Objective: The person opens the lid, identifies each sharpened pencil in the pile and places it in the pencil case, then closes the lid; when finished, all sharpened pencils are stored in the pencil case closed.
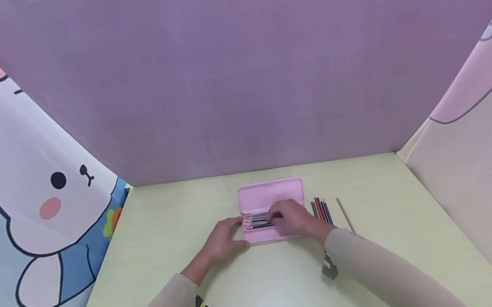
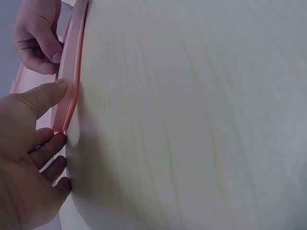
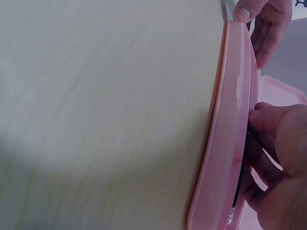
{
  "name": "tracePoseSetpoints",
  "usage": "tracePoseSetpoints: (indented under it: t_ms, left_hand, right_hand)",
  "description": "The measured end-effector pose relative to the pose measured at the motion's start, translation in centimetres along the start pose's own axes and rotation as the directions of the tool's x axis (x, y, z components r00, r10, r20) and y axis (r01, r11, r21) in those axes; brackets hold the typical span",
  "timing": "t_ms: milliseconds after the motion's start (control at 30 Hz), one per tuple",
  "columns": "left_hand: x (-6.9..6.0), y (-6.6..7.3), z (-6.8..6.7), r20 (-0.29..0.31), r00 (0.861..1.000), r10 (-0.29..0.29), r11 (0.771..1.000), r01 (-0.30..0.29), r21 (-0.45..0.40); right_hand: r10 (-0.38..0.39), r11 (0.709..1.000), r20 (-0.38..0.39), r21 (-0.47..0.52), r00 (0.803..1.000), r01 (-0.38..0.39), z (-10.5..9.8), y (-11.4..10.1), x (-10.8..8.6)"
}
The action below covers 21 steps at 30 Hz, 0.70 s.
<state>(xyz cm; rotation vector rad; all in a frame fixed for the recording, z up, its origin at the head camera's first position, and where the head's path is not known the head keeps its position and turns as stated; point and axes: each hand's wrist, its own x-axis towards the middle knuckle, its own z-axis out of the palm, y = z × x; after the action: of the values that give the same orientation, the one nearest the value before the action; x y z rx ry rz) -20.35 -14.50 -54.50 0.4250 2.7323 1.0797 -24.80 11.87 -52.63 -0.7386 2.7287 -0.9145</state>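
An opened pink pencil case (image 1: 271, 196) lies on the table, its lid tipped back. Several colored pencils (image 1: 255, 220) lie side by side in its left part. My left hand (image 1: 223, 239) holds the case's left end, the thumb at the front corner and the fingers round the far side. Inside the case, my right hand (image 1: 290, 217) has its fingers curled down over the pencils and pinches a dark pencil (image 3: 238, 191), whose lettered end shows along the front wall in the right wrist view. The fingertips are partly hidden by the hand and the case wall.
More pencils (image 1: 321, 211), dark and red, lie in a bunch right of the case. Farther right lies a single wooden-coloured pencil or stick (image 1: 345, 214). The pale table (image 1: 253, 294) meets a purple backdrop (image 1: 238, 83); printed cloths hang on both sides.
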Motion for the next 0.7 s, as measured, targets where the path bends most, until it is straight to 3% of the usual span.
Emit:
tracePoseSetpoints:
  t_ms: [367, 700]
  left_hand:
    - [-0.1, 0.0, 0.0, -0.002, 1.0, 0.0, 1.0, 0.0, 0.015]
    - [-0.2, -0.1, 0.0, -0.004, 1.0, -0.017, 1.0, 0.017, 0.022]
  right_hand:
    - [-0.016, 1.0, -0.028, -0.024, 0.999, 0.016, -0.7, 0.1, -0.5]
    - [0.007, 0.999, -0.02, 0.033, 1.0, -0.006, -1.2, 1.0, -1.2]
